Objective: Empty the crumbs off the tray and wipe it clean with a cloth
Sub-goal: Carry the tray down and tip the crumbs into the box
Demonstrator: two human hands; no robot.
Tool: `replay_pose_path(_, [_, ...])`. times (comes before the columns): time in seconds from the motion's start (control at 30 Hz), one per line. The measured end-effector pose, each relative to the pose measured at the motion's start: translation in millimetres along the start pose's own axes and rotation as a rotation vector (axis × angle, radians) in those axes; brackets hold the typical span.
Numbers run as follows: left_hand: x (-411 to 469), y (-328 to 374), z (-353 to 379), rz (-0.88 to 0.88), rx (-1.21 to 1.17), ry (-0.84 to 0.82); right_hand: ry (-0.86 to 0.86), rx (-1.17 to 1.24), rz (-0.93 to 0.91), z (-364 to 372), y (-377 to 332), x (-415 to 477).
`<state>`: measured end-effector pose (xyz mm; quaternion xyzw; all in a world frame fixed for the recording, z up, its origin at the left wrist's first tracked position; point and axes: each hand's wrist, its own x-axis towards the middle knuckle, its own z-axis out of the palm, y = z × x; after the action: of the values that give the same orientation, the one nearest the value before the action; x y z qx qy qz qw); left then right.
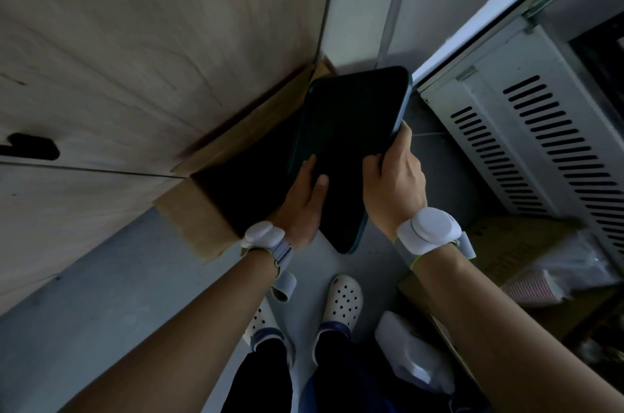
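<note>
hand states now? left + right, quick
Left hand: holding the tray, thumb on its top face.
Right hand: gripping the tray's right edge.

You had one dark tray [351,142] and two hands, your left hand [304,206] and right hand [395,183]. You wore two white wrist bands [261,235] [429,227] and two white clogs [342,301] [260,321]. There was one open cardboard box [199,220], one white jug [412,352] and one vented metal panel [540,142].
</note>
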<state>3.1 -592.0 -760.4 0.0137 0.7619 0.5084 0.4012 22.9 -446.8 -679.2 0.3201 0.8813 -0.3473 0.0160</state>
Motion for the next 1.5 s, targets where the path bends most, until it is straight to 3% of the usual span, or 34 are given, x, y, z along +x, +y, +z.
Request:
replay_pose_path(0.2, [9,-6,-16,-0.008,-0.108,0.396,-0.028,0.026,-0.016,-2,0,-1])
replay_pose_path(0.37, [7,7,-9,0.003,-0.119,0.558,-0.052,0.042,0.001,-3,-3,-3])
replay_pose_path(0.4, [4,11,-4,0.002,-0.115,0.522,-0.048,0.043,0.005,-2,-3,-3])
replay_pose_path(0.53, [-10,22,33,-0.061,-0.187,0.014,-0.042,0.022,0.002,-2,-6,-5])
replay_pose_path(0.7, [-6,9,40,-0.068,-0.126,-0.048,-0.027,0.025,0.001,-5,2,-3])
replay_pose_path(0.97, [-15,17,25,-0.005,-0.062,-0.033,-0.027,0.033,-0.006,-4,-1,-3])
replay_pose_path(1.13, [-5,3,2,0.031,-0.168,0.132,-0.012,0.015,-0.023,-4,-1,-1])
replay_pose_path(1.4, [10,0,-30,-0.121,-0.344,0.474,-0.019,0.055,-0.028,-7,-1,-4])
replay_pose_path(1.5, [-7,21,-14,-0.061,-0.245,0.423,-0.026,0.077,-0.021,-7,-2,-7])
